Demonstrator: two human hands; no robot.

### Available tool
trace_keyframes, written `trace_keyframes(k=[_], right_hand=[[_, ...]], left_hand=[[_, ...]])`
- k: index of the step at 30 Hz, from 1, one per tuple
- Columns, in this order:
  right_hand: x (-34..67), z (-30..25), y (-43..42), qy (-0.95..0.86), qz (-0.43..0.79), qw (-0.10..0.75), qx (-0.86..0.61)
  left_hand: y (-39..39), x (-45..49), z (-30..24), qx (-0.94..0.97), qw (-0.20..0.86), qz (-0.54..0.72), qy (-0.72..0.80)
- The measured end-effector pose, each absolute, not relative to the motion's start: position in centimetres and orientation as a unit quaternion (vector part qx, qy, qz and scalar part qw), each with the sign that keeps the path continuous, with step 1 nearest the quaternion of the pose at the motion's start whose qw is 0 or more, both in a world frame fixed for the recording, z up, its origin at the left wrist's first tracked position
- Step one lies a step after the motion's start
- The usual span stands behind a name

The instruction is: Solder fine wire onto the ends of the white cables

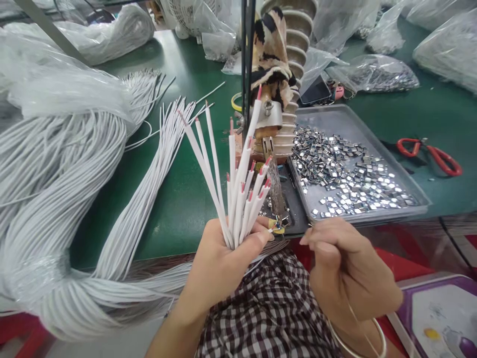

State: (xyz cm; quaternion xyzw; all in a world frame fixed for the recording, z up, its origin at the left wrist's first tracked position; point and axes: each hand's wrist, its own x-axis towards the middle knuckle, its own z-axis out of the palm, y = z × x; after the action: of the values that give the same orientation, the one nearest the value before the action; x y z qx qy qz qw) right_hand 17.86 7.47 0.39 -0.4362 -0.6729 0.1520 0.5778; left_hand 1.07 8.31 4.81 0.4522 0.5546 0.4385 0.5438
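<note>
My left hand [223, 263] is closed round a fanned bundle of white cables [236, 199] whose stripped ends show red inner wires. Beside its thumb and yellow-wrapped fingertip [276, 226], a small metal piece meets the lower end of an upright soldering iron [275, 189]. My right hand [346, 263] is a little to the right, thumb and fingers pinched together. A thin strand [352, 313], which looks like solder wire, trails from it past the wrist; its tip is barely visible at the fingers.
A clear tray [372, 216] with many small metal connectors lies right of the iron. Red-handled pliers [443, 160] rest farther right. Thick white cable bundles [89, 164] cover the left side. A ribbed hose [298, 30] stands behind the iron, with plastic bags [376, 72] at the back.
</note>
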Motion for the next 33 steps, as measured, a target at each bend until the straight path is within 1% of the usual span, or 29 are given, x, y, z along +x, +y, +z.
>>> trace_keyframes(k=[3,5,7,10,12,18,26,30,33], right_hand=[[18.0,0.9,7.5,-0.693,0.097,0.552,-0.453],[18.1,1.5,7.4,-0.706,0.103,0.519,-0.471],[18.3,1.9,7.3,-0.728,0.103,0.503,-0.455],[18.3,2.1,7.0,-0.757,0.022,0.502,-0.416],[18.1,2.1,6.9,-0.762,-0.022,0.490,-0.423],[17.8,2.6,6.7,-0.772,-0.044,0.474,-0.422],[18.3,2.0,6.3,-0.760,-0.010,0.497,-0.417],[18.5,1.5,6.1,-0.753,0.016,0.510,-0.415],[18.8,1.1,6.0,-0.729,0.084,0.544,-0.407]], left_hand=[[8.3,1.1,4.9,0.463,0.544,0.436,0.547],[8.2,1.1,5.0,0.471,0.535,0.438,0.548],[8.1,1.2,5.0,0.477,0.529,0.436,0.550],[8.0,1.2,5.0,0.481,0.526,0.441,0.546],[8.0,1.2,5.0,0.484,0.525,0.446,0.540],[8.0,1.2,4.8,0.498,0.514,0.464,0.523],[7.8,1.2,4.5,0.498,0.537,0.437,0.522],[7.7,1.1,4.3,0.531,0.502,0.426,0.533],[7.4,0.9,4.0,0.545,0.488,0.416,0.540]])
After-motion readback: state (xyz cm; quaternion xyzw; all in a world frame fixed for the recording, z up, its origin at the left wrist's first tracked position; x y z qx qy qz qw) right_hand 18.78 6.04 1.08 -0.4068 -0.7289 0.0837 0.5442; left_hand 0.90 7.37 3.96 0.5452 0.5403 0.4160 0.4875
